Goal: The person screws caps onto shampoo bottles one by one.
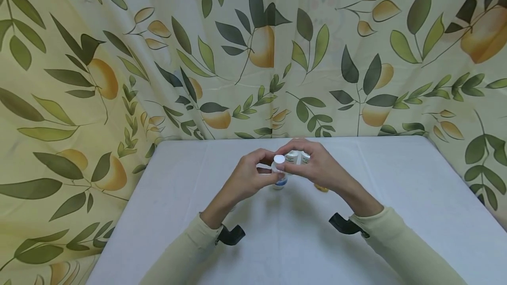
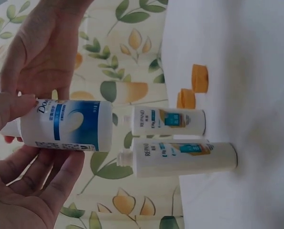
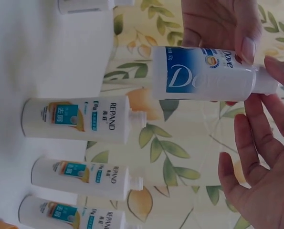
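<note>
A small white Dove bottle with a blue lower label (image 2: pixel 84 125) is held upright above the table, its white cap (image 1: pixel 279 158) on top. My left hand (image 1: pixel 250 173) grips the bottle's body, thumb on the near side. With thumb and fingers, my right hand (image 1: pixel 317 162) pinches the cap; its other fingers spread loosely in the right wrist view. Beyond the hands stand several white REPAND bottles (image 3: pixel 77 119) with bare, narrow necks. Two orange caps (image 2: pixel 199 78) lie on the table near them in the left wrist view.
The white-covered table (image 1: pixel 190 157) runs back to a curtain with leaf and fruit prints (image 1: pixel 222 78). Another white bottle (image 3: pixel 84 5) appears at the top edge of the right wrist view. Dark wrist mounts (image 1: pixel 231 235) stick out from both sleeves.
</note>
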`<state>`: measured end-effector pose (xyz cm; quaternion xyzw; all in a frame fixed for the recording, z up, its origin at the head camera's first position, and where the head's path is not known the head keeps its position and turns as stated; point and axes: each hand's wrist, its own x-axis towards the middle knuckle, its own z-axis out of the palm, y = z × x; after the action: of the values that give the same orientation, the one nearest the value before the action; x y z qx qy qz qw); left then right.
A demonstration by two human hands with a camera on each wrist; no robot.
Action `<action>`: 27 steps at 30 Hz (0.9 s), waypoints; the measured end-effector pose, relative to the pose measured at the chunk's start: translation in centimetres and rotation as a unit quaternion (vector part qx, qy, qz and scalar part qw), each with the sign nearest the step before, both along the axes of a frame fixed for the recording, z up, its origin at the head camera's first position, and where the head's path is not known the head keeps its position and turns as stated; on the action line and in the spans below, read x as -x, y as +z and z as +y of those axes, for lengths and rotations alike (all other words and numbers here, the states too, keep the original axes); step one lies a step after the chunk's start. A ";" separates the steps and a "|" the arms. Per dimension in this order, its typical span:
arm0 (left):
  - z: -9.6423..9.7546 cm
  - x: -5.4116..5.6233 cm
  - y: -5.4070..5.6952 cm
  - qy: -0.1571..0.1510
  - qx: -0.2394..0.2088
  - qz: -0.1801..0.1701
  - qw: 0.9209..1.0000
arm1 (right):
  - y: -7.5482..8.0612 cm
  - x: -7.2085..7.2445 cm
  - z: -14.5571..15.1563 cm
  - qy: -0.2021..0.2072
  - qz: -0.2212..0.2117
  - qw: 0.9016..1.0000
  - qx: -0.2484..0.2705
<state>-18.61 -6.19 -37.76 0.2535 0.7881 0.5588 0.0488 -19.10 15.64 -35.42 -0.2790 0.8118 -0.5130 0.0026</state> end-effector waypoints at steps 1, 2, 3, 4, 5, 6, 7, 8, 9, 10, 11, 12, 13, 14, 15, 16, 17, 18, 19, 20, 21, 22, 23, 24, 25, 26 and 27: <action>-0.1 0.0 0.0 -0.001 0.002 0.002 1.000 | -0.1 0.0 -0.1 0.002 0.001 1.000 0.002; -0.1 0.0 0.0 -0.002 0.006 0.003 1.000 | -0.2 0.0 -0.1 0.004 0.001 1.000 0.003; -0.2 0.0 0.0 -0.003 0.007 0.004 1.000 | -0.2 0.0 -0.2 0.005 0.002 1.000 0.003; -0.3 0.1 -0.1 -0.003 0.012 0.007 1.000 | -0.3 0.0 -0.3 0.005 0.002 1.000 0.002; -0.4 0.1 -0.1 -0.002 0.017 0.009 1.000 | -0.4 0.0 -0.4 0.004 0.003 1.000 -0.002; -0.6 0.1 -0.2 -0.002 0.022 0.009 1.000 | -0.5 0.0 -0.5 0.003 0.004 1.000 -0.005; -0.7 0.2 -0.3 -0.002 0.027 0.009 1.000 | -0.5 0.0 -0.7 0.002 0.004 1.000 -0.008; -0.9 0.2 -0.4 -0.002 0.031 0.008 0.999 | -0.6 0.0 -0.8 0.000 0.006 1.000 -0.013; -1.1 0.3 -0.5 -0.002 0.035 0.008 0.999 | -0.7 0.0 -1.0 -0.003 0.008 1.000 -0.017; -1.2 0.3 -0.6 -0.003 0.039 0.008 0.999 | -0.8 -0.1 -1.2 -0.005 0.009 1.000 -0.020; -1.4 0.4 -0.6 -0.005 0.042 0.008 0.999 | -0.8 -0.1 -1.4 -0.005 0.013 1.000 -0.019; -1.6 0.4 -0.7 -0.007 0.043 0.008 0.999 | -1.0 -0.1 -1.5 -0.006 0.014 1.000 -0.019; -1.8 0.5 -0.8 -0.009 0.045 0.007 0.999 | -1.1 -0.1 -1.7 -0.007 0.017 1.000 -0.020; -2.0 0.5 -0.8 -0.011 0.048 0.006 0.999 | -1.2 -0.1 -1.9 -0.006 0.019 1.000 -0.021; -2.3 0.5 -0.9 -0.013 0.051 0.004 0.999 | -1.3 -0.1 -2.1 -0.005 0.020 1.000 -0.021; -2.5 0.5 -0.9 -0.016 0.053 0.002 0.998 | -1.4 -0.1 -2.3 -0.003 0.022 1.000 -0.020; -2.7 0.6 -1.0 -0.020 0.055 -0.002 0.998 | -1.5 -0.1 -2.5 -0.002 0.023 1.000 -0.020; -2.9 0.6 -1.0 -0.023 0.056 -0.005 0.998 | -1.7 -0.1 -2.6 -0.001 0.022 1.000 -0.022; -3.2 0.7 -1.1 -0.028 0.056 -0.009 0.998 | -1.7 -0.2 -2.8 0.001 0.022 1.000 -0.022; -3.4 0.7 -1.2 -0.032 0.057 -0.011 0.998 | -1.8 -0.2 -3.0 0.002 0.019 1.000 -0.021; -3.6 0.8 -1.3 -0.038 0.055 -0.014 0.998 | -1.9 -0.2 -3.2 0.003 0.017 1.000 -0.019; -3.8 0.8 -1.4 -0.042 0.053 -0.017 0.998 | -2.0 -0.2 -3.3 0.003 0.016 1.000 -0.020; -4.0 0.9 -1.6 -0.045 0.052 -0.018 0.997 | -2.1 -0.2 -3.5 0.003 0.014 1.000 -0.021; -4.1 0.9 -1.7 -0.047 0.053 -0.019 0.997 | -2.1 -0.2 -3.6 0.005 0.015 1.000 -0.021; -4.3 0.9 -1.8 -0.048 0.053 -0.019 0.997 | -2.2 -0.2 -3.8 0.006 0.015 1.000 -0.021; -4.5 1.0 -2.0 -0.049 0.054 -0.018 0.997 | -2.3 -0.2 -3.9 0.007 0.015 1.000 -0.020; -4.6 1.0 -2.1 -0.049 0.056 -0.018 0.997 | -2.4 -0.2 -4.1 0.010 0.015 1.000 -0.019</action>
<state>-19.61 -10.80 -39.85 0.2784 0.8036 0.5156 0.1042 -18.92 11.57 -37.77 -0.2943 0.8186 -0.4932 0.0008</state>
